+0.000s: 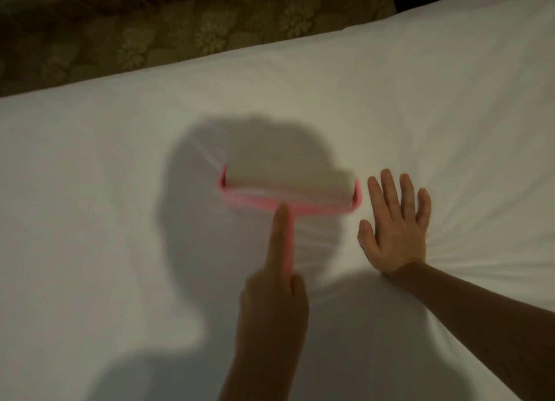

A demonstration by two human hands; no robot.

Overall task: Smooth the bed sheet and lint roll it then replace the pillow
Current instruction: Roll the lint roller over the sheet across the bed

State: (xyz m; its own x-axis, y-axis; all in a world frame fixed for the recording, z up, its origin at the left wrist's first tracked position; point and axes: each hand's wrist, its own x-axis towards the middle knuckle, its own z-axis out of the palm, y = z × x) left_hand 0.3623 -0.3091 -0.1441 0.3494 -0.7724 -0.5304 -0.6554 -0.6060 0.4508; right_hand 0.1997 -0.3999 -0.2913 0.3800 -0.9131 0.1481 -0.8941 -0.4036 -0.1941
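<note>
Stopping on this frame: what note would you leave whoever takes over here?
Left-hand grip: holds the pink plastic lint roller by its handle, forefinger along it, head on the white bed sheet.
Right-hand grip: flat, fingers spread, pressing the sheet beside the roller; creases fan out from it.
Done: lint rolling begun.
Left: finish rolling, smooth the creases, replace the pillow, not in view.

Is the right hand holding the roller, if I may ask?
No, the right hand lies flat on the sheet while the left hand grips the roller.
</note>
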